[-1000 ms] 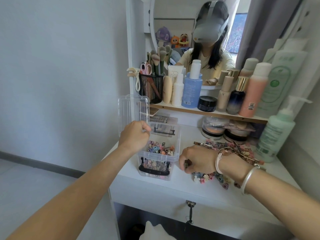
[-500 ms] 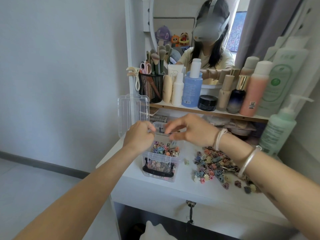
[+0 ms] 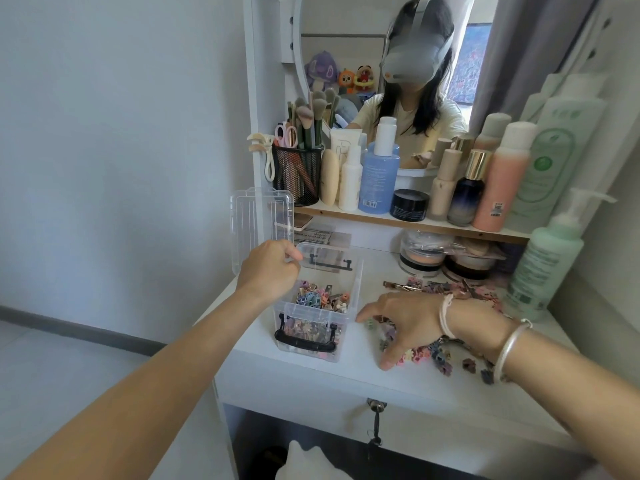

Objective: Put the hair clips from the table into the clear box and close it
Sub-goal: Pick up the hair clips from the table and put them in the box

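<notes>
Hair clips (image 3: 437,355) on the table (image 3: 332,377) beside the part-filled clear box (image 3: 306,312), its rim gripped by the curled left hand (image 3: 268,273), are reached for by the spread, empty right hand (image 3: 408,318); gathering another handful is judged next.

The right wrist (image 3: 462,323) wears a pale cord bracelet (image 3: 446,317) and (farther up) a silver bangle (image 3: 512,345); both forearms (image 3: 156,382) bare.

Right hand (image 3: 405,320) hides some hair clips (image 3: 440,355); left hand (image 3: 268,271) covers one corner of the clear box (image 3: 357,285).
</notes>
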A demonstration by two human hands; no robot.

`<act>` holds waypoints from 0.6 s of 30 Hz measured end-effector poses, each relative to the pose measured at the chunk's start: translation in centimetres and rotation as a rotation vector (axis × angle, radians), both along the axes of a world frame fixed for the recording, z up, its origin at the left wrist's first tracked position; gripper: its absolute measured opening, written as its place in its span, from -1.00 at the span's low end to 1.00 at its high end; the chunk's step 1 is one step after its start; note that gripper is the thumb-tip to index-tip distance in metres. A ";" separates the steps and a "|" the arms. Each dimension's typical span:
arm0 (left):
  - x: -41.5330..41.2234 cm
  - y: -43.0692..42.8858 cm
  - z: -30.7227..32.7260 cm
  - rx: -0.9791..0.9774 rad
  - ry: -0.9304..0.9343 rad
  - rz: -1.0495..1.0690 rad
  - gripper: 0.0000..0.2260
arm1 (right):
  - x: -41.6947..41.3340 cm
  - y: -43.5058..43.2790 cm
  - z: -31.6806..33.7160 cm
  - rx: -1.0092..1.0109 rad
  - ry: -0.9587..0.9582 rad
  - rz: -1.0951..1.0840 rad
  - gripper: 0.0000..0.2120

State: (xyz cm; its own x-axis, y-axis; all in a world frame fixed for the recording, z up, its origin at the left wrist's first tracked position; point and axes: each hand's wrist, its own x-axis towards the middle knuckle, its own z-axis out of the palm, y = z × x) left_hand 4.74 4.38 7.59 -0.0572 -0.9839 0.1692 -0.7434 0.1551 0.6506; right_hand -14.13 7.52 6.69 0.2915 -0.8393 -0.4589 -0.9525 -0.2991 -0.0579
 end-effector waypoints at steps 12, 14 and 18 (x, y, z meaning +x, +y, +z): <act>0.0 0.1 0.0 -0.005 0.007 -0.014 -0.78 | 0.5 -1.4 -1.5 -0.231 -0.098 0.057 -0.78; 0.0 0.1 0.0 -0.004 0.008 -0.015 -0.78 | 0.3 -1.5 -1.7 -0.252 -0.112 0.045 -0.78; 0.0 0.1 0.0 -0.004 0.009 -0.013 -0.78 | -0.5 -1.5 0.6 -0.336 -0.236 -0.018 -0.79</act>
